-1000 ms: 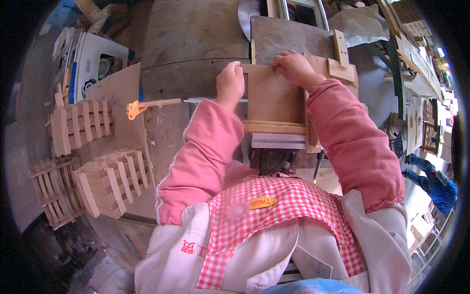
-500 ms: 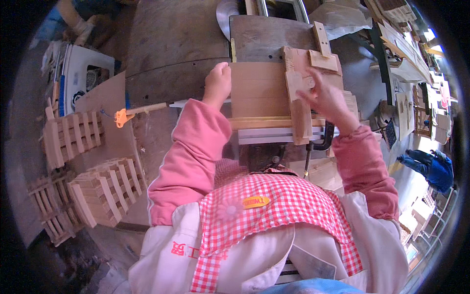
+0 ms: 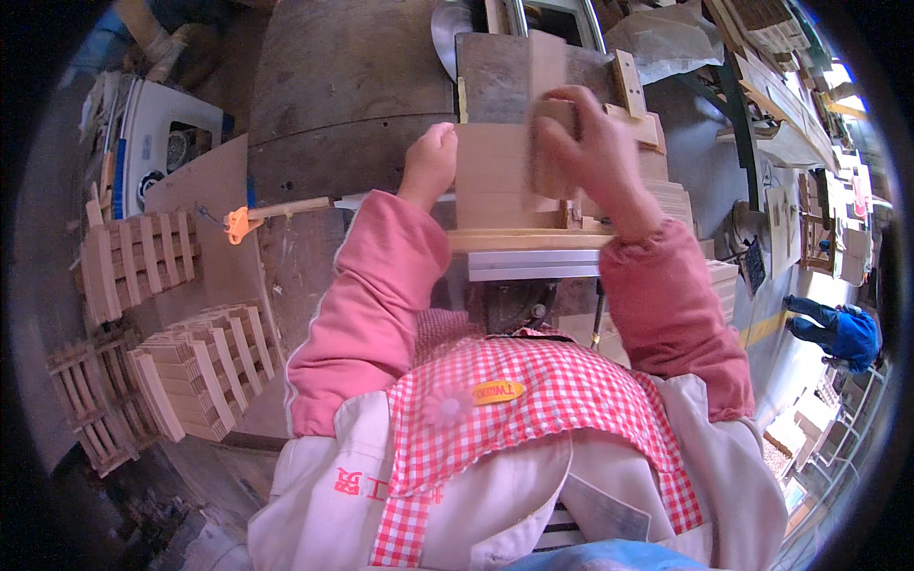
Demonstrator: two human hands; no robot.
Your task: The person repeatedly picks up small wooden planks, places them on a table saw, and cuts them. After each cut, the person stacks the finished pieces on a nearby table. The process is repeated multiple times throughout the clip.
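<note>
My left hand [image 3: 430, 164], fingers curled, grips the left edge of a flat wooden board [image 3: 493, 171] on the machine table [image 3: 352, 76]. My right hand [image 3: 600, 152] is closed on a long, narrow wooden piece [image 3: 547, 62], blurred by motion, which stands over the board's right part and partly hides it. A wooden strip [image 3: 519, 240] and a metal rail [image 3: 533, 265] run along the board's near edge. A small wooden bar with holes [image 3: 628, 84] is at the far right of the board, near stacked wooden pieces [image 3: 671, 200].
At left are an orange-handled tool [image 3: 238, 225], slatted wooden stacks [image 3: 205, 371] and a white machine panel [image 3: 171, 147]. A silver disc [image 3: 440, 38] shows at the top. A bench [image 3: 781, 114] runs along the right; beyond it a person in blue [image 3: 838, 338] is bent over.
My right hand left the board, reached for the wooden piece at right and has now moved it leftward and away from me. My left hand stays at the board's left edge.
</note>
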